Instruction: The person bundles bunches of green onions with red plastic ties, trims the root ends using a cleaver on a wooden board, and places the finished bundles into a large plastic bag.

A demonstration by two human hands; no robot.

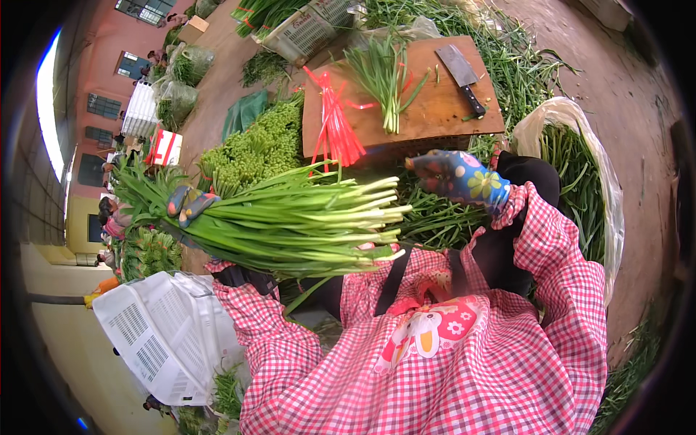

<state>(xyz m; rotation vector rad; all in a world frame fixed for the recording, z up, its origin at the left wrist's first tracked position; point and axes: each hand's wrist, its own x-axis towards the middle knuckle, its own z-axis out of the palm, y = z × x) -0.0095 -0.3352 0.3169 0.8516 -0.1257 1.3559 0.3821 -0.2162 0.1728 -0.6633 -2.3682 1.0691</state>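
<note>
My left hand [193, 206], in a grey-coated glove, is closed around a thick bunch of garlic chives [304, 221]. The bunch lies sideways across my lap, leaves to the left and pale stem ends to the right. Off those stem ends, my right hand [458, 177] hovers in a blue flowered glove. Its fingers point left, apart from the chives, with nothing seen in them; they are slightly blurred. Beyond is a wooden board [435, 72] with a few loose chives [388, 80], a cleaver [461, 80] and red plastic ties [336, 123] hanging over its near edge.
Green budded stalks [254, 148] are heaped left of the board. Loose greens [507, 65] pile behind it. A clear plastic bag of greens [580, 174] stands at my right. White plastic crates [167, 337] sit at lower left, and a grey crate [308, 32] stands at the back.
</note>
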